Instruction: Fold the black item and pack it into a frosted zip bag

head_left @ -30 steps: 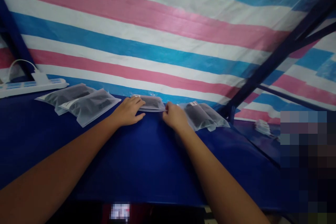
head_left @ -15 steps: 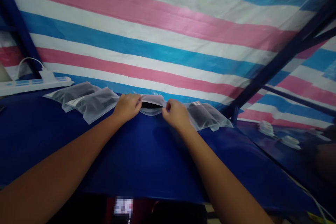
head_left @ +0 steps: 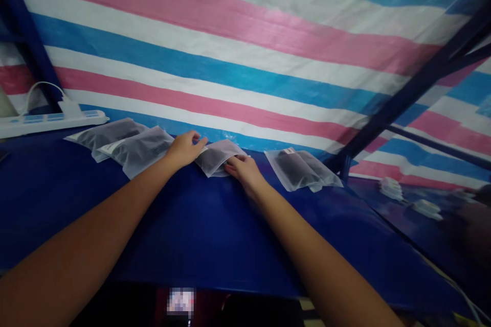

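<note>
Striped tarpaulin (head_left: 245,61): pink, white and blue sheet, hangs as the backdrop behind the work surface.
Blue table (head_left: 207,235): glossy dark-blue top; carries every item listed below.
Frame post (head_left: 406,94): dark-blue bar, slants down to the table's far right edge.
Power strip (head_left: 49,121): white, far left at the back edge, with a plug and cable in it.
Left pile of pouches (head_left: 123,145): frosted bags with dark contents, overlapping, just beside the left hand.
Right pile of pouches (head_left: 303,169): two or so, overlapping, apart from the right hand.
Centre pouch (head_left: 217,156): frosted, lies flat and skewed between the two hands at the table's back edge.
Left hand (head_left: 184,149): fingers loosely spread, tips resting on the centre pouch's left corner; no closed grip.
Right hand (head_left: 241,169): palm down, fingers flat on the pouch's lower right edge, pressing rather than grasping.
Handling note: the film looks slippery; judged best kept flat under even pressure from both hands, sliding rather than lifting, clear of both piles.
</note>
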Demonstrator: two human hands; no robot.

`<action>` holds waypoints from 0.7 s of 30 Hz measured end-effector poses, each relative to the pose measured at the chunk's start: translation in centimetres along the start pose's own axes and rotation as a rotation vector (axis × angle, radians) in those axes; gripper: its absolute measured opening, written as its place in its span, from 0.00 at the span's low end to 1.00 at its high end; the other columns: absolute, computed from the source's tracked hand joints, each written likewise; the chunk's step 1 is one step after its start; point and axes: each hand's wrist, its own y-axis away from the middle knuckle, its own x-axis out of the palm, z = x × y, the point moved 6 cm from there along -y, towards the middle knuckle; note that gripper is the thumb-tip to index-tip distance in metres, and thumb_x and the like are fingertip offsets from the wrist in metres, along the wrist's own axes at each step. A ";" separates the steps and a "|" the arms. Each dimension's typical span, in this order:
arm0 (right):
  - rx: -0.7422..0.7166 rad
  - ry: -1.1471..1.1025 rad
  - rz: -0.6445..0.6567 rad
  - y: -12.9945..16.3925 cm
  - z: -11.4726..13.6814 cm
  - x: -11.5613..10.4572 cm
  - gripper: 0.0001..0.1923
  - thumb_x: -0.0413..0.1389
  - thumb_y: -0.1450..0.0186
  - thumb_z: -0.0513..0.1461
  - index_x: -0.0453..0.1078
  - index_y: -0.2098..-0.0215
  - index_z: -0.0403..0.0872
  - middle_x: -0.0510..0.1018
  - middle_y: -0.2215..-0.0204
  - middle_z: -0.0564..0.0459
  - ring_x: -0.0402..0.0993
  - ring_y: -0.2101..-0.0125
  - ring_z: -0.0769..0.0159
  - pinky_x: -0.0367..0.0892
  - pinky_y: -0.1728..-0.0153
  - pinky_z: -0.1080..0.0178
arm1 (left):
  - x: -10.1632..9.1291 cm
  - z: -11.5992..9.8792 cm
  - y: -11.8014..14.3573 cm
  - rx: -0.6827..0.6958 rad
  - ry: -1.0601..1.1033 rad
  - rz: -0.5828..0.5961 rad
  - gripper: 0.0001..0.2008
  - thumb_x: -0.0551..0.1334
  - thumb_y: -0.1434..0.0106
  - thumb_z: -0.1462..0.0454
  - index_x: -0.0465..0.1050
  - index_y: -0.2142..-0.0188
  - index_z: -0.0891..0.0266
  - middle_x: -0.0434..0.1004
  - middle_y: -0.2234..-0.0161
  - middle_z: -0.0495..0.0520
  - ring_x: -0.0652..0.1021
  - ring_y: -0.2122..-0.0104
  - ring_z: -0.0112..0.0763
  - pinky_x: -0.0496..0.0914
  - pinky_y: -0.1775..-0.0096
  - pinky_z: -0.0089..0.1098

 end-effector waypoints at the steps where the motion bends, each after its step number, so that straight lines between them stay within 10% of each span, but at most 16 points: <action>1: 0.052 -0.122 -0.001 0.2 -0.2 0.1 0.16 0.64 0.41 0.45 0.73 0.59 0.42 0.80 0.59 0.44 0.79 0.59 0.62 0.74 0.55 0.61 | 0.9 1.0 -0.3 -0.052 0.040 0.090 0.19 0.60 0.36 0.50 0.75 0.57 0.61 0.81 0.57 0.60 0.78 0.59 0.41 0.69 0.57 0.37; 14: 0.219 -0.318 0.196 1.1 -0.8 0.8 0.22 0.65 0.37 0.47 0.73 0.51 0.41 0.81 0.55 0.40 0.80 0.58 0.56 0.75 0.54 0.56 | 3.4 0.4 2.1 -0.323 0.463 0.535 0.18 0.69 0.47 0.47 0.79 0.67 0.59 0.83 0.64 0.58 0.80 0.66 0.41 0.72 0.69 0.36; 21: 0.178 -0.325 0.293 1.7 0.3 2.0 0.22 0.62 0.35 0.49 0.73 0.48 0.47 0.82 0.55 0.46 0.80 0.58 0.58 0.75 0.52 0.57 | 3.4 -1.7 3.1 -0.260 0.578 0.478 0.22 0.69 0.46 0.53 0.75 0.56 0.62 0.83 0.60 0.59 0.82 0.63 0.43 0.74 0.67 0.37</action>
